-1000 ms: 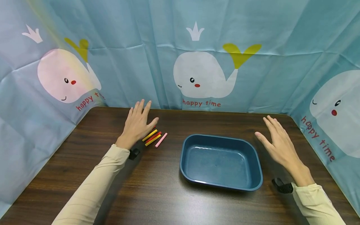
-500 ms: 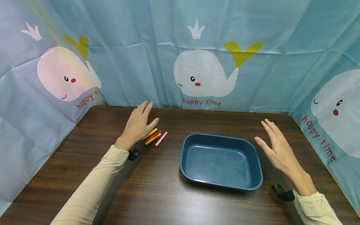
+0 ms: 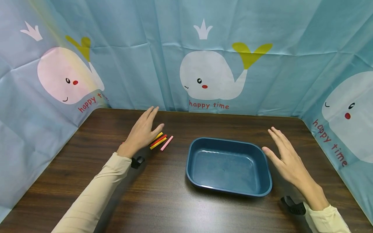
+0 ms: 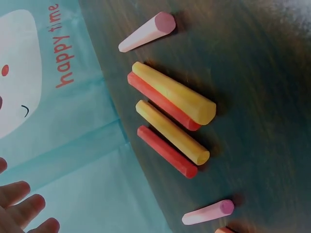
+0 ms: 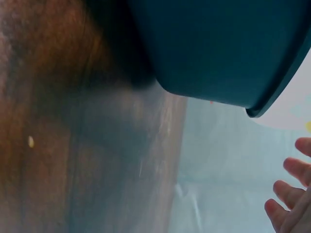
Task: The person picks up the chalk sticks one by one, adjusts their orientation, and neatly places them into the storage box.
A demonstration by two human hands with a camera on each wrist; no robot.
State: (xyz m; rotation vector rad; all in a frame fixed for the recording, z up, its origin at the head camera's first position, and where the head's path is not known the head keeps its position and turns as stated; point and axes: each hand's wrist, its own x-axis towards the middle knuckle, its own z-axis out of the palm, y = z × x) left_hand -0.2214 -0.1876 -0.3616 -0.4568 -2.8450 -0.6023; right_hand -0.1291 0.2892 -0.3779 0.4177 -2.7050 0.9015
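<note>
My left hand (image 3: 141, 131) hovers over several chalk sticks, fingers straight and thumb spread, holding nothing. It hides part of them in the head view. The left wrist view shows two yellow chalks (image 4: 175, 93) and two red chalks (image 4: 167, 152) lying roughly parallel. A pink chalk (image 4: 148, 32) lies apart at one side. Across from it are another pink chalk (image 4: 209, 212) and the tip of an orange one (image 4: 224, 230). My right hand (image 3: 288, 161) is held in the air beside the blue plastic basin (image 3: 224, 171), fingers extended and nothing in them.
The basin stands right of the middle on a dark wooden table (image 3: 163, 194), with nothing inside it. A blue curtain (image 3: 131, 64) printed with whales hangs along the back and both sides of the table.
Both hands have drifted slightly back toward me, the right one also turning a little. The chalks and the basin stay where they were.
</note>
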